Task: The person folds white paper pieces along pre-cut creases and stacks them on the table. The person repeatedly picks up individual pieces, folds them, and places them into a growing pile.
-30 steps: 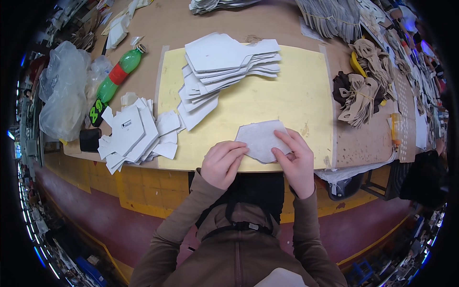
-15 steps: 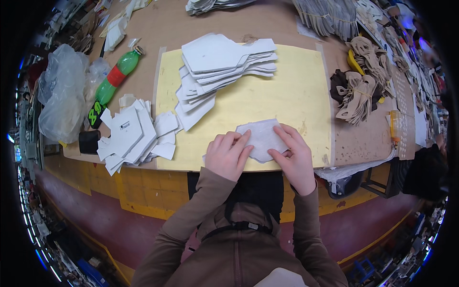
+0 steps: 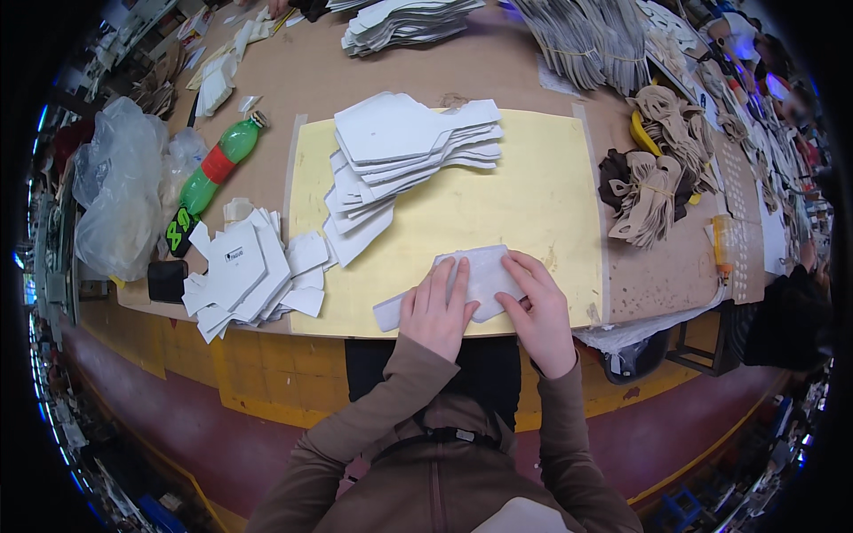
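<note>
A white cut-out sheet piece [image 3: 475, 271] lies on the yellow mat [image 3: 533, 195] near the table's front edge. My left hand [image 3: 435, 311] presses flat on its left half, fingers spread over it. My right hand [image 3: 538, 311] grips its right edge, thumb and fingers on the piece. A fanned stack of similar white pieces [image 3: 400, 151] rests on the mat further back. Another heap of white pieces [image 3: 244, 271] sits left of the mat.
A green plastic bottle [image 3: 213, 173] and clear plastic bags [image 3: 120, 200] lie at the left. Tan cut-outs [image 3: 653, 191] are bundled at the right, more stacks [image 3: 409, 19] at the back. A dark small box [image 3: 167, 281] sits at the front-left edge.
The white piece has been turned or folded under my hands; it now looks longer and lies more slanted, with a corner sticking out to the left of my left hand.
</note>
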Available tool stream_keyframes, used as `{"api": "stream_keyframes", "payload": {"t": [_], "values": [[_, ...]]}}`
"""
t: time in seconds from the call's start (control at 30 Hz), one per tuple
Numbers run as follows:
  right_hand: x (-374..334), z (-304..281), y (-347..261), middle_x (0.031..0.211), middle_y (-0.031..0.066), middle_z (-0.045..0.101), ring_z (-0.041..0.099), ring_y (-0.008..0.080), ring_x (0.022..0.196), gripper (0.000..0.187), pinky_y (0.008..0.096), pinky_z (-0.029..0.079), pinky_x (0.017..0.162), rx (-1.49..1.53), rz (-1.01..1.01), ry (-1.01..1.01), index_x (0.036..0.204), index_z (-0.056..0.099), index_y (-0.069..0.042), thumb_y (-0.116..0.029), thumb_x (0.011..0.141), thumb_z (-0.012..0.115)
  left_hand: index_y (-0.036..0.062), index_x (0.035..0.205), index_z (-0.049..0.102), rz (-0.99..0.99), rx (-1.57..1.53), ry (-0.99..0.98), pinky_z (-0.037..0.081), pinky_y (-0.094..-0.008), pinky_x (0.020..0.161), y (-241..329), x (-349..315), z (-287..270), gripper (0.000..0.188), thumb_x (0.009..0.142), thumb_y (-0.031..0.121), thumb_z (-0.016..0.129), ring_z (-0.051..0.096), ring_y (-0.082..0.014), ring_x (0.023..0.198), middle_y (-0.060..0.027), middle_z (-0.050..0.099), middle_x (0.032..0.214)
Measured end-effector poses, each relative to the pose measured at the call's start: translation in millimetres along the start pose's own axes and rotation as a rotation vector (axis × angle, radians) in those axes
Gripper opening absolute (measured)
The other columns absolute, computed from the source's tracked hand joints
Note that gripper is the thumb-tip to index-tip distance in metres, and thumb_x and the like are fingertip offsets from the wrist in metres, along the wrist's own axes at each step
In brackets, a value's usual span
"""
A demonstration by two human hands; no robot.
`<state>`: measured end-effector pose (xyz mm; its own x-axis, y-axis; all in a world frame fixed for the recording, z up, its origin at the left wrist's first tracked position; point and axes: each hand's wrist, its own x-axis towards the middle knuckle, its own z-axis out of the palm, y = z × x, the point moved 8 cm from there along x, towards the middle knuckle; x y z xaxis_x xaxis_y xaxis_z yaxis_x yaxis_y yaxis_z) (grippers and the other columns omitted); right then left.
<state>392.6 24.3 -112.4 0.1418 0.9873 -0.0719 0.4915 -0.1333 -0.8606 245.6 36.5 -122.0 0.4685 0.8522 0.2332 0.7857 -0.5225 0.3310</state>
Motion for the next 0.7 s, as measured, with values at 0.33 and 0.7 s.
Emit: {"api": "stream_keyframes", "payload": {"t": [0.33,0.7], "values": [[-6,-19,-16,0.138,0.0176,0.055,0.058,0.0321,0.118,0.049,0.0394,0.049,0.094,-0.474,-0.097,0.294,0.134,0.056,0.000,-0.007,0.088,0.069,0.0030,0.145,0.045,0.073,0.107,-0.127,0.043,-0.0365,0.093,-1,8,3,0.066,0.089,0.030,0.067,0.053,-0.0241,0.111,-0.0068,0.039,0.156],[-22,31,-6,0.154,-0.0031,0.045,0.038,0.0244,0.144,0.045,0.0639,0.018,0.117,-0.835,-0.220,0.048,0.147,0.048,-0.025,-0.031,0.103,0.048,0.0056,0.147,0.045,0.087,0.104,-0.134,0.044,-0.0355,0.084,-6,10,14,0.079,0.080,0.037,0.073,0.051,-0.0217,0.095,-0.0048,0.035,0.160]]}}
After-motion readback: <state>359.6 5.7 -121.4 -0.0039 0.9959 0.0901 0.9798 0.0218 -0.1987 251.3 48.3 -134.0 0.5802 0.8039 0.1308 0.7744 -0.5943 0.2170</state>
